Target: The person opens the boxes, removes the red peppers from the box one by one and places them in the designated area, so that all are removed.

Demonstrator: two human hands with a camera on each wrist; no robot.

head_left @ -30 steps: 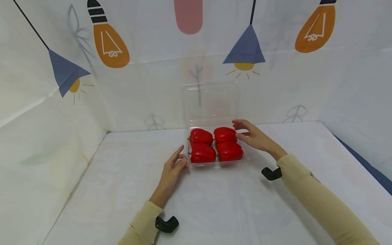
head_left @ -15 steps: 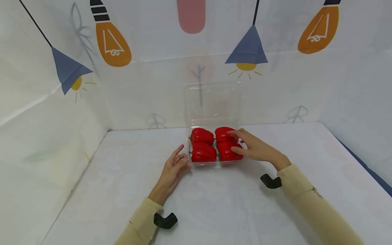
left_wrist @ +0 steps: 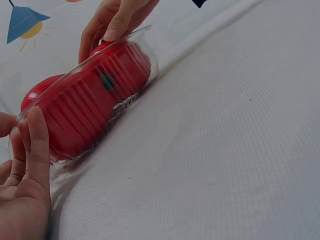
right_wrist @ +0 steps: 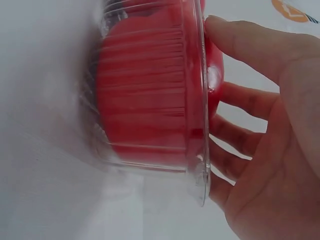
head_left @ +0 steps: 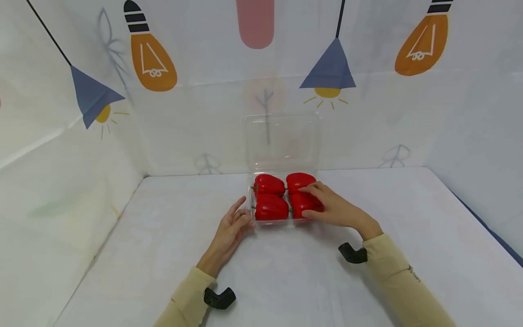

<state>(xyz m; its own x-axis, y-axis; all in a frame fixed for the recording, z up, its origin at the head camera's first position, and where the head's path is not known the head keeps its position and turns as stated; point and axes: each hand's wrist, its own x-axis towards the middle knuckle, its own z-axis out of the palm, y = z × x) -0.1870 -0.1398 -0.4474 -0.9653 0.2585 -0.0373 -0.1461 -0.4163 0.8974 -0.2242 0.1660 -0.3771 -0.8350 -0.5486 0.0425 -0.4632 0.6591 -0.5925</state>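
Four-sided and clear, a plastic clamshell box (head_left: pixel 267 222) holds several red bell peppers in two rows. My right hand (head_left: pixel 337 206) reaches over its right side and grips the front right bell pepper (head_left: pixel 300 204), thumb at the front and fingers behind. In the right wrist view the thumb (right_wrist: pixel 235 37) touches that pepper above the box rim. My left hand (head_left: pixel 229 231) rests against the box's left front corner, fingers fairly straight. The front left bell pepper (head_left: pixel 270 207) and back left bell pepper (head_left: pixel 268 185) lie beside it, green stems pointing left. The back right bell pepper (head_left: pixel 300 180) is partly covered.
The box's clear lid (head_left: pixel 282 141) stands raised behind, near the white back curtain (head_left: pixel 196 118) printed with lamps and bulbs. A white cloth covers the table (head_left: pixel 269 281). Black curved pieces (head_left: pixel 219 298) sit at both wrists.
My right hand has come left and down from the box's right edge, closing onto the front right bell pepper. My left hand stays at the box's left corner.
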